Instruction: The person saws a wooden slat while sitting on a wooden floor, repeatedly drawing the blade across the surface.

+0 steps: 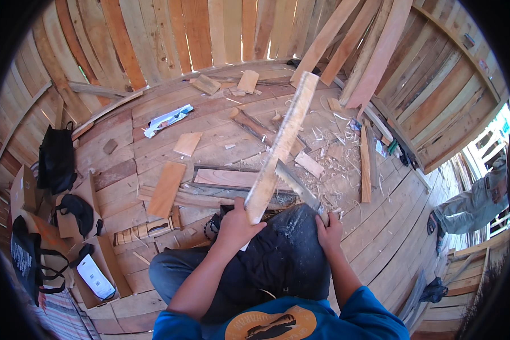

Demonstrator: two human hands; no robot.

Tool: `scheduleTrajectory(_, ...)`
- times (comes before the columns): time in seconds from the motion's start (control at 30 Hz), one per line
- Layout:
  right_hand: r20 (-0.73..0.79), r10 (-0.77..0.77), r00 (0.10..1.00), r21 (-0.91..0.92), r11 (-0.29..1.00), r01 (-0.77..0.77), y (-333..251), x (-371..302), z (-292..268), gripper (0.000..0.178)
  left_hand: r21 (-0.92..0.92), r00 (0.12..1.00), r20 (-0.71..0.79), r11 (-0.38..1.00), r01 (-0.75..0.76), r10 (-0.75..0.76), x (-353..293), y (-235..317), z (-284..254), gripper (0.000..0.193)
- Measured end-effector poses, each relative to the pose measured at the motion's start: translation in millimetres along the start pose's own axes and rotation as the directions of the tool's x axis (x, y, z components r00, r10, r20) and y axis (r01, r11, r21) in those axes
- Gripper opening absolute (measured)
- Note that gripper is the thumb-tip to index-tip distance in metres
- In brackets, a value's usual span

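Observation:
My left hand (237,226) is closed around the lower end of a long, light wooden strip (289,127). The strip slants up and away to the right, above my lap. In my right hand (329,229), the fingers are wrapped round the handle of a handsaw (300,187) over my right knee. Its toothed blade points up and left, and the tip reaches the strip's right edge; I cannot tell whether it has cut into the wood. Beneath the strip, a reddish plank (232,178) lies on the floor.
Shavings (328,141) and offcuts (167,188) litter the board floor around a rough log piece (255,126). Cardboard boxes (110,266) and a black bag (56,158) stand at left. Tall planks (379,56) lean on the far wall. Another person (470,198) stands at right.

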State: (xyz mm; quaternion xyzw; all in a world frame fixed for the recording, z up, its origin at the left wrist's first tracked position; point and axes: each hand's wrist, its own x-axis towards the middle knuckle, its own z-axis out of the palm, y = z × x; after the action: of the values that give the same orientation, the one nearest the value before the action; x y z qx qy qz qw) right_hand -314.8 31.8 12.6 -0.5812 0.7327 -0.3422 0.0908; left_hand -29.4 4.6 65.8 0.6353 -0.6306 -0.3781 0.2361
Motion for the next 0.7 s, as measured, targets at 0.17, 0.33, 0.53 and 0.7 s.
scheduleTrajectory(0.17,0.017,0.013,1.000,0.048,0.999,-0.013,5,0,-14,0.035,0.053,0.954,0.253,0.982,-0.181,0.162,-15,1,38,0.064)
scheduleTrajectory(0.33,0.145,0.064,0.987,0.136,0.987,-0.084,4,5,-37,0.044,0.092,0.907,0.361,0.959,-0.267,0.218,-31,10,53,0.048)
scheduleTrajectory(0.53,0.455,0.119,0.883,-0.039,0.993,-0.113,-27,-2,-59,0.051,-0.028,0.895,0.408,0.982,-0.187,0.182,-38,2,65,0.039)
scheduleTrajectory(0.7,0.586,0.025,0.810,-0.177,0.979,0.098,-36,-16,-66,0.056,-0.087,0.876,0.472,0.994,-0.070,0.103,-42,11,72,0.042)
